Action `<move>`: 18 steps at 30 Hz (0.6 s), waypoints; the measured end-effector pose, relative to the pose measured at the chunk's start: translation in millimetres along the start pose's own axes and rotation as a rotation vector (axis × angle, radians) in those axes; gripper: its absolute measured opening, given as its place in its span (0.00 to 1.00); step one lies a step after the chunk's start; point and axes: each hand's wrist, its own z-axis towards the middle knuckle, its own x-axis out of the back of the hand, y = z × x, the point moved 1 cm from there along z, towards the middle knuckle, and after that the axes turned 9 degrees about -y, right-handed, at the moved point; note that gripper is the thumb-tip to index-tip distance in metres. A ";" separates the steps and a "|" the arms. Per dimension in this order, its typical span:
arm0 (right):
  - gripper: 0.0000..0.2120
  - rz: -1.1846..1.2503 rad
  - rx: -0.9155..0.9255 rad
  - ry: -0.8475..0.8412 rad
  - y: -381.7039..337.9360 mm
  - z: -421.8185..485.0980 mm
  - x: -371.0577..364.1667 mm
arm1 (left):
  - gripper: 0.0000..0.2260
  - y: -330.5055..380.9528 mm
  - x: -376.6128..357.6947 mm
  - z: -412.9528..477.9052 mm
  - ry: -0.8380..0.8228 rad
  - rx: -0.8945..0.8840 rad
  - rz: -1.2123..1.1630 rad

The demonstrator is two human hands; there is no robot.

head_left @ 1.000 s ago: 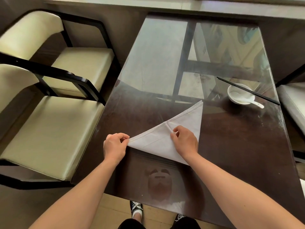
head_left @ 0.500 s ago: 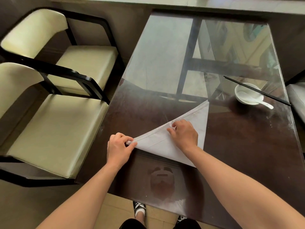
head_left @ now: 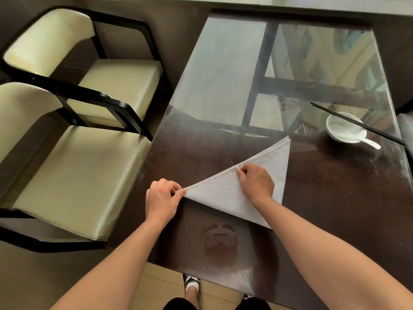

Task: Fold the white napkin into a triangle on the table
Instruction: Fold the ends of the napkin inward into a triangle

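Both hands are down on the white napkin (head_left: 225,193), which lies folded into a triangle on the glass-topped table (head_left: 335,198), near its front edge. Her or his left hand (head_left: 162,199) pinches the napkin's left corner between thumb and fingers; the right hand (head_left: 257,182) grips the long folded edge at about its middle. Well apart, toward the far right, a white bowl (head_left: 343,128) holds a spoon (head_left: 357,136), with black chopsticks (head_left: 355,123) laid across its rim.

Free room: table (head_left: 223,86) bare at frame centre-top.
Obstacles: bowl (head_left: 335,133) with chopsticks (head_left: 357,123) right; chairs (head_left: 73,171) left.
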 end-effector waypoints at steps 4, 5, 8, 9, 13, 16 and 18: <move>0.09 -0.003 0.002 0.007 1.1 -1.0 -1.5 | 0.06 -8.1 1.6 3.8 0.022 0.061 0.023; 0.09 0.002 0.007 0.009 1.6 -1.5 -1.5 | 0.06 -8.7 1.9 4.4 0.023 0.068 0.029; 0.07 0.023 0.060 0.024 4.9 -4.2 1.1 | 0.07 -8.8 1.0 2.4 0.028 0.056 0.024; 0.06 0.023 0.089 0.034 7.3 -6.7 2.5 | 0.07 -8.5 0.7 0.2 0.036 0.053 0.003; 0.08 0.022 0.198 0.069 23.0 -30.6 9.2 | 0.10 -6.0 -3.8 -8.0 0.054 0.030 0.025; 0.08 -0.032 0.255 0.092 40.5 -58.4 12.0 | 0.14 -1.2 -8.5 -9.5 0.053 0.050 0.105; 0.07 -0.055 0.254 0.098 52.8 -75.3 13.8 | 0.15 2.5 -10.4 -8.5 0.052 0.072 0.146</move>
